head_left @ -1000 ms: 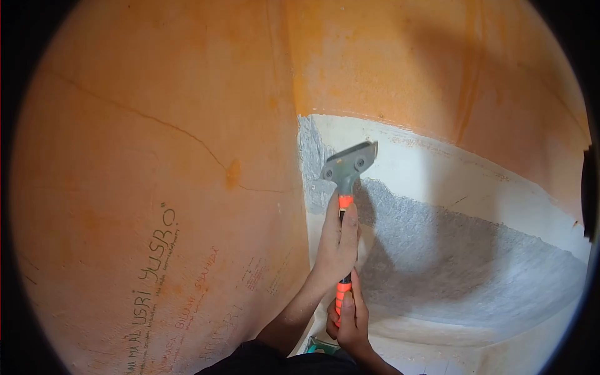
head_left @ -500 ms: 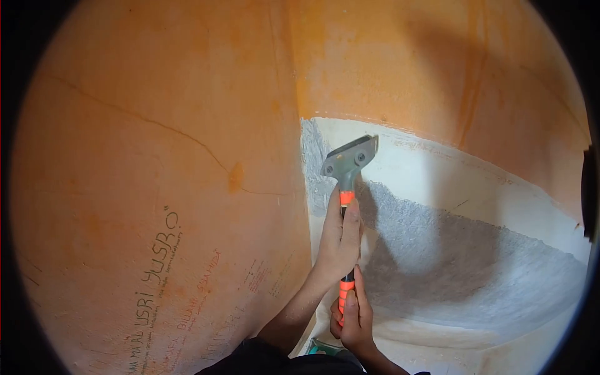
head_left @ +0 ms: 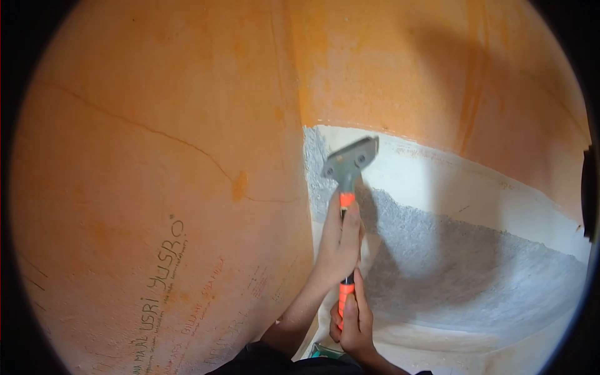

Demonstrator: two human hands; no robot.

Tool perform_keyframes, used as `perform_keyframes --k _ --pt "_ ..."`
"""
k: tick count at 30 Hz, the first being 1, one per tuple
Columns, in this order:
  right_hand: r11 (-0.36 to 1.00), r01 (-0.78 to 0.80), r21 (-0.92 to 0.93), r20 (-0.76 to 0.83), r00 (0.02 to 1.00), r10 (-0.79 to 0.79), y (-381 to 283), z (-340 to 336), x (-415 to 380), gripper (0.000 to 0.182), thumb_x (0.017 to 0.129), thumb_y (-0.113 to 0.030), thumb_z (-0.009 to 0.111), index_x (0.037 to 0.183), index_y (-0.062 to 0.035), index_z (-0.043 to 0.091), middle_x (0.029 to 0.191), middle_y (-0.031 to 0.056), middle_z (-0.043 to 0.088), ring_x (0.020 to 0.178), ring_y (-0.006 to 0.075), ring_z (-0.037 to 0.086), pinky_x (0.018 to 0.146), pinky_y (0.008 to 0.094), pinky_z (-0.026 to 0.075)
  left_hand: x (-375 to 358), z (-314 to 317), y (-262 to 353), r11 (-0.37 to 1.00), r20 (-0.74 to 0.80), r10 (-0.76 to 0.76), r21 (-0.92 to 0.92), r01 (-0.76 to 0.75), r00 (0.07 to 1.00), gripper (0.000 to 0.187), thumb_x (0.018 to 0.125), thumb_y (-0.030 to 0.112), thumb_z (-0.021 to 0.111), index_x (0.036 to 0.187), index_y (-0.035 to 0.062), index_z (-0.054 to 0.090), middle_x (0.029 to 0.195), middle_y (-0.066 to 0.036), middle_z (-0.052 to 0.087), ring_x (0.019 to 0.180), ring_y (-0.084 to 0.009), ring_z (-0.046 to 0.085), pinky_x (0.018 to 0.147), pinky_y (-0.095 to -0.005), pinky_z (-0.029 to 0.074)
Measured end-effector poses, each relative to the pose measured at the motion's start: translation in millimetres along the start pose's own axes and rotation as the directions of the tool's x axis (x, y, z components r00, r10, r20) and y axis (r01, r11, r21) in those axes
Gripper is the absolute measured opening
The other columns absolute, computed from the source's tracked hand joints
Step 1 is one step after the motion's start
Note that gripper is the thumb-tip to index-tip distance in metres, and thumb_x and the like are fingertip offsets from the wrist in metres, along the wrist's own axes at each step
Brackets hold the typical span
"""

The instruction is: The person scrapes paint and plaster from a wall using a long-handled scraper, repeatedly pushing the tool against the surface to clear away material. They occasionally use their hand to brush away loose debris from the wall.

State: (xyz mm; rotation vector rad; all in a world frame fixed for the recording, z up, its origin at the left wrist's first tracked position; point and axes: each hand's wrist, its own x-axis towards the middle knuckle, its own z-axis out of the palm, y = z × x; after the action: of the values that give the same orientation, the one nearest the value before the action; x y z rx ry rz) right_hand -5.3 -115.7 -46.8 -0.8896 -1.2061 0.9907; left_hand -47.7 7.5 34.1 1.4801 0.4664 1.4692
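A long-handled scraper (head_left: 350, 157) with a grey head and an orange and black handle stands nearly upright in front of the wall. My left hand (head_left: 342, 244) is wrapped round the upper handle just below the head, its thumb along the shaft. Lower down, my right hand (head_left: 356, 322) grips the orange end of the handle. The scraper's head overlaps the white strip (head_left: 406, 165) of wall close to the corner, and its lower edge is slightly blurred. Below that strip lies a rough grey patch (head_left: 431, 250), partly in shadow.
On the left, an orange wall (head_left: 156, 156) carries a crack and handwriting (head_left: 159, 269). More orange paint (head_left: 375, 69) covers the wall above the white strip. A green object (head_left: 326, 351) shows low down beside my right forearm. Something dark (head_left: 587, 194) stands at the right edge.
The walls have shifted slightly down and right in view, while the scraper and both hands stay almost in place. Both hands keep their grip.
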Motion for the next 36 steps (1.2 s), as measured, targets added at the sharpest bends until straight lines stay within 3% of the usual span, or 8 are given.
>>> perform_keyframes --k 3,6,9,11,24,26,30,36 --pt "0.996 -0.077 0.046 0.001 0.997 0.077 -6 -1 3 0.059 0.105 -0.032 0.029 0.154 -0.0071 0.007 0.06 0.0001 0.038 0.045 0.0052 0.032 0.041 0.0217 0.03 5 -3 4 1.0 0.006 -0.023 -0.003 0.023 1.0 0.039 0.104 0.03 0.036 0.129 0.0001 0.037 0.057 0.002 0.041 0.038 -0.0039 0.034 0.034 -0.0199 0.031" --pt "0.993 -0.065 0.097 -0.002 0.998 0.066 -15 0 6 0.055 0.103 -0.018 0.03 0.154 -0.0094 0.011 0.066 -0.0006 0.043 0.048 0.0034 0.032 0.044 0.0199 0.032 8 -5 8 0.992 0.061 -0.119 -0.036 0.121 0.991 0.053 0.104 0.026 0.035 0.148 0.0016 0.018 0.063 0.002 0.041 0.046 -0.0028 0.035 0.038 -0.0195 0.032" --pt "0.987 -0.109 0.12 0.001 0.994 0.109 -6 -2 -5 0.055 0.104 -0.019 0.029 0.155 -0.01 0.01 0.067 -0.0003 0.044 0.049 0.0036 0.033 0.045 0.0197 0.032 -1 -4 3 0.998 0.055 -0.055 -0.022 0.056 0.997 0.044 0.104 0.032 0.036 0.137 0.0023 0.031 0.057 0.002 0.041 0.038 -0.0046 0.034 0.035 -0.0198 0.031" --pt "0.985 -0.117 0.124 0.003 0.993 0.117 -12 2 -7 0.055 0.104 -0.018 0.029 0.155 -0.0099 0.009 0.068 0.0001 0.043 0.049 0.0038 0.034 0.045 0.0195 0.032 0 -4 14 0.989 0.06 -0.138 -0.044 0.141 0.989 0.041 0.104 0.034 0.035 0.132 0.0036 0.035 0.057 0.002 0.041 0.037 -0.0047 0.034 0.034 -0.0198 0.031" --pt "0.984 -0.096 0.148 0.029 0.995 0.093 -18 5 -4 0.057 0.104 -0.018 0.03 0.154 -0.0078 0.004 0.07 0.0005 0.044 0.048 0.0041 0.035 0.044 0.0189 0.033 1 -6 13 0.991 0.063 -0.127 -0.027 0.129 0.99 0.04 0.104 0.039 0.036 0.125 0.0047 0.04 0.055 0.003 0.038 0.037 -0.0049 0.032 0.035 -0.0197 0.03" --pt "0.995 -0.082 0.059 0.071 0.994 0.078 -25 6 2 0.06 0.105 -0.028 0.029 0.154 -0.0115 -0.001 0.065 0.0023 0.042 0.043 0.006 0.036 0.041 0.0211 0.033 5 -6 21 0.985 0.051 -0.146 -0.081 0.149 0.988 0.04 0.104 0.039 0.037 0.123 0.0045 0.04 0.055 0.003 0.038 0.037 -0.005 0.032 0.034 -0.0201 0.03" --pt "0.995 -0.069 0.078 0.063 0.996 0.065 -22 -3 -8 0.057 0.104 -0.017 0.029 0.155 -0.0096 0.005 0.073 0.0006 0.046 0.05 0.0034 0.036 0.046 0.0189 0.034 3 -3 9 0.991 0.071 -0.115 -0.061 0.119 0.991 0.042 0.103 0.04 0.037 0.125 0.0042 0.04 0.054 0.003 0.037 0.038 -0.005 0.032 0.034 -0.0207 0.03" --pt "0.998 -0.057 0.008 0.061 0.997 0.057 -19 -3 0 0.057 0.104 -0.02 0.03 0.155 -0.0095 0.006 0.075 0.0008 0.047 0.053 0.0036 0.036 0.048 0.0191 0.035 1 -6 11 0.993 0.044 -0.103 -0.046 0.105 0.994 0.037 0.104 0.039 0.037 0.119 0.0053 0.041 0.055 0.003 0.037 0.038 -0.0047 0.031 0.034 -0.0203 0.029"
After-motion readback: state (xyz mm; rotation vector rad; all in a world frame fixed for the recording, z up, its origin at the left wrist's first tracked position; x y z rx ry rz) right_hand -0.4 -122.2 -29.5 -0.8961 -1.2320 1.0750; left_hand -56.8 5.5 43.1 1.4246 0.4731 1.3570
